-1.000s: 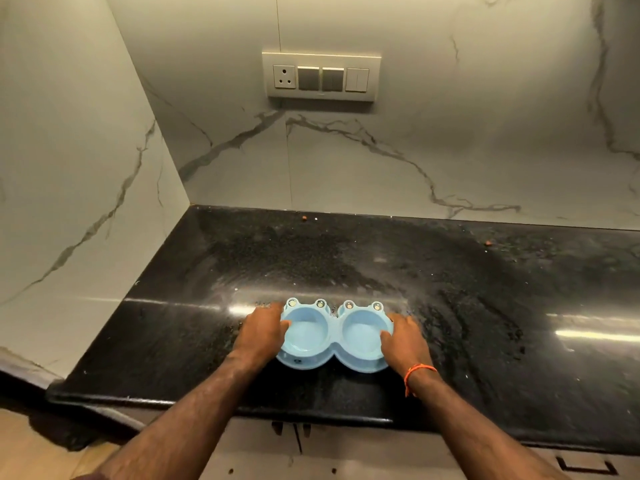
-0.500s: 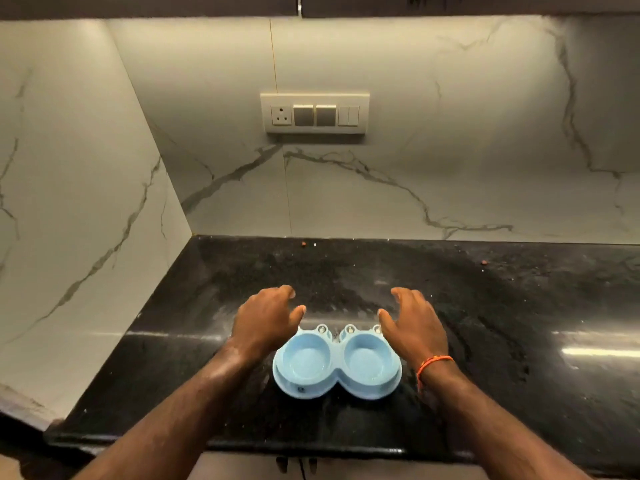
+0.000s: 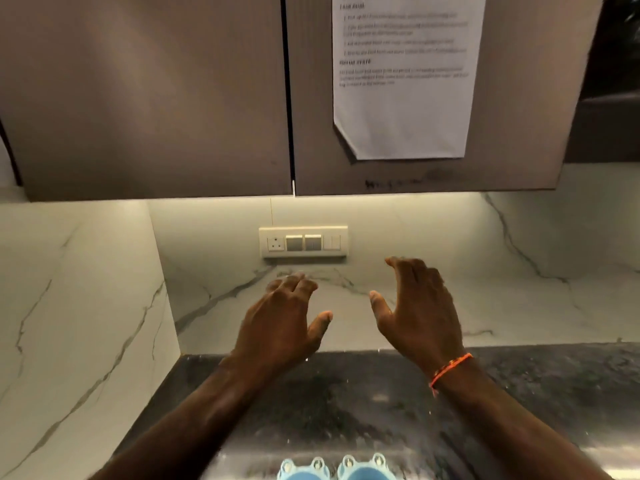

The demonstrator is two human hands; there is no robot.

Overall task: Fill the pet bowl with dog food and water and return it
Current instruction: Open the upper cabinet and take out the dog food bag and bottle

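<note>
Two blue cups of the pet bowl (image 3: 337,470) sat side by side at the near edge of the black worktop (image 3: 363,403), long axis left to right. Above it I saw my left hand (image 3: 282,327) and right hand (image 3: 420,315) raised, each grip wide and holding nothing, before the cabinet doors (image 3: 156,98).

A home kitchen — black stone counter (image 3: 519,393), marble backsplash (image 3: 450,306), wall cabinets (image 3: 156,98).
</note>
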